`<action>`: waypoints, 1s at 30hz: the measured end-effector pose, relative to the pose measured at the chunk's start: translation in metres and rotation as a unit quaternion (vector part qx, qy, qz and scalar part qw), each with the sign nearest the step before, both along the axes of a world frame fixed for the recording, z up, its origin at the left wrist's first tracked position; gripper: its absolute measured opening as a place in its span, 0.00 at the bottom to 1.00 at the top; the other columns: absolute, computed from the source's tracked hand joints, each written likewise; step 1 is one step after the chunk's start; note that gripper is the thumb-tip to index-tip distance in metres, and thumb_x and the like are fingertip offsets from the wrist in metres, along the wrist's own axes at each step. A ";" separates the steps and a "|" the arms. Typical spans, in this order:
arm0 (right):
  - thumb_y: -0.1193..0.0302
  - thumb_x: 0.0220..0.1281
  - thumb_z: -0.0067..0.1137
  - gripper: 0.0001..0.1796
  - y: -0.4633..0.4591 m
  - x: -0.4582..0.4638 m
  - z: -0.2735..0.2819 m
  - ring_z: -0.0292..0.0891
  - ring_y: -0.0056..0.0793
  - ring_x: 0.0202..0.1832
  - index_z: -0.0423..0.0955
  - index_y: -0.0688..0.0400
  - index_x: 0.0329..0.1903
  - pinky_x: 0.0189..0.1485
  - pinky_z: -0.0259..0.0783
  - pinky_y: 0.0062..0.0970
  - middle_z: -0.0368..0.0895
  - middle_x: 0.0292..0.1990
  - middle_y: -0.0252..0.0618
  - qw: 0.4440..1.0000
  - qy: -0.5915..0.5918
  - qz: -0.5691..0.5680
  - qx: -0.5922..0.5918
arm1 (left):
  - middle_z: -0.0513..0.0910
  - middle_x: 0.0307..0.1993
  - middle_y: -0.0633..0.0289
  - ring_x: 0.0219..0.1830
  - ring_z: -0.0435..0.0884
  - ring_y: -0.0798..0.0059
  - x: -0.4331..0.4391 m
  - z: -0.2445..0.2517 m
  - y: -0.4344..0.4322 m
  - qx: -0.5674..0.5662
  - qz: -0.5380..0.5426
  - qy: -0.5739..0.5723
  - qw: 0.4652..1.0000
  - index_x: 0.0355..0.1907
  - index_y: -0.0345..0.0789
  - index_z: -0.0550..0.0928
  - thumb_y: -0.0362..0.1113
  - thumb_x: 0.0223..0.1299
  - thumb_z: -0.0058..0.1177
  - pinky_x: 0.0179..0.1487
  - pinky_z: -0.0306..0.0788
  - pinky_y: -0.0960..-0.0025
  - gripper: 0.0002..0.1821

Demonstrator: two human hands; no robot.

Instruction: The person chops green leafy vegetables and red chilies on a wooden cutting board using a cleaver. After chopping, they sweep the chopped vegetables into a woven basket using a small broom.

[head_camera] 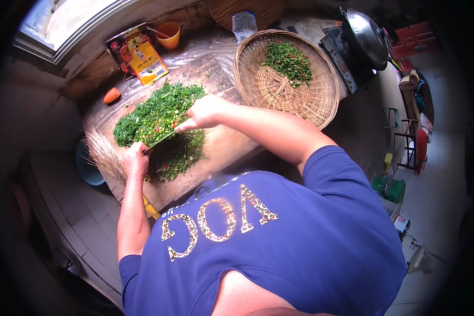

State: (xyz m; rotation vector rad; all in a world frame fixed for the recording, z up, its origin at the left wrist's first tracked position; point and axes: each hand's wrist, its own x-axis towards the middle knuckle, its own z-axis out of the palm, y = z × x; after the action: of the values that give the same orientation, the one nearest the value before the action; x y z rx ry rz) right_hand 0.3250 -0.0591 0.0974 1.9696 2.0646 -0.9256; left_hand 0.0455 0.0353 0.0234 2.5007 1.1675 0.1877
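On a wooden board (229, 144) lies a heap of chopped green leaves (154, 104) mixed with bits of red and pale green. A knife (161, 141) stands edge-down at the near side of the heap, seen almost edge-on. My left hand (136, 158) is closed around its handle end at the left. The other end of the blade is at my right hand (205, 113), whose thumb and fingers pinch it. Nearer my body is a darker, shaded patch of chopped greens (177, 156). A round wicker basket (252, 93) at the right holds more chopped greens with red bits (288, 61).
A straw brush (104, 154) lies at the board's left edge. Behind the heap are a carrot piece (112, 95), seasoning packets (144, 63) and an orange cup (169, 36). A lidded wok (365, 39) sits on a stove at the far right.
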 end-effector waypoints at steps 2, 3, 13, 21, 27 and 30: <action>0.24 0.50 0.32 0.46 -0.003 0.008 -0.016 0.79 0.43 0.36 0.80 0.54 0.34 0.44 0.73 0.41 0.81 0.29 0.47 0.999 -0.012 -0.027 -0.012 | 0.77 0.27 0.61 0.32 0.78 0.58 0.009 -0.005 -0.003 0.014 0.000 0.050 0.999 0.23 0.41 0.73 0.36 0.49 0.59 0.34 0.70 0.57 0.08; 0.24 0.49 0.32 0.46 -0.007 0.010 -0.026 0.79 0.43 0.37 0.81 0.54 0.35 0.45 0.72 0.41 0.81 0.30 0.48 0.999 -0.015 -0.038 -0.005 | 0.77 0.27 0.62 0.34 0.78 0.60 0.013 -0.008 -0.005 0.050 -0.016 0.052 0.997 0.24 0.42 0.74 0.32 0.48 0.56 0.35 0.71 0.58 0.05; 0.27 0.54 0.33 0.45 -0.001 0.003 0.004 0.79 0.48 0.38 0.79 0.59 0.30 0.46 0.72 0.42 0.81 0.31 0.51 0.997 -0.003 -0.037 -0.068 | 0.78 0.28 0.61 0.35 0.79 0.60 0.005 0.000 -0.002 -0.023 -0.031 0.013 0.999 0.25 0.41 0.75 0.32 0.48 0.53 0.36 0.71 0.58 0.03; 0.32 0.59 0.35 0.41 -0.078 -0.004 -0.046 0.78 0.47 0.41 0.80 0.59 0.31 0.47 0.71 0.43 0.82 0.35 0.49 0.996 0.004 -0.088 -0.015 | 0.76 0.29 0.63 0.36 0.78 0.65 0.022 -0.010 -0.032 0.086 -0.117 0.050 0.988 0.28 0.42 0.75 0.29 0.47 0.49 0.38 0.73 0.61 0.05; 0.30 0.57 0.33 0.43 -0.059 0.001 -0.029 0.79 0.46 0.39 0.80 0.58 0.27 0.47 0.72 0.42 0.82 0.29 0.47 0.997 0.019 -0.074 -0.027 | 0.76 0.25 0.62 0.33 0.78 0.62 0.018 0.003 -0.025 0.061 -0.103 0.020 0.993 0.25 0.41 0.75 0.29 0.45 0.51 0.36 0.72 0.61 0.04; 0.28 0.55 0.33 0.44 -0.024 0.003 0.005 0.79 0.45 0.35 0.79 0.58 0.27 0.45 0.72 0.41 0.81 0.25 0.47 0.997 0.004 -0.044 -0.061 | 0.76 0.23 0.62 0.30 0.78 0.61 0.005 0.014 -0.002 0.043 -0.087 -0.022 0.995 0.22 0.42 0.75 0.29 0.45 0.56 0.32 0.71 0.60 0.06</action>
State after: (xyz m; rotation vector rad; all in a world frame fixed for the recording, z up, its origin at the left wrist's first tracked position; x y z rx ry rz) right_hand 0.3284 -0.0830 0.1019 2.0100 1.8893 -1.0510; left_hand 0.0504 0.0329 0.0372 2.6421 0.9373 0.2494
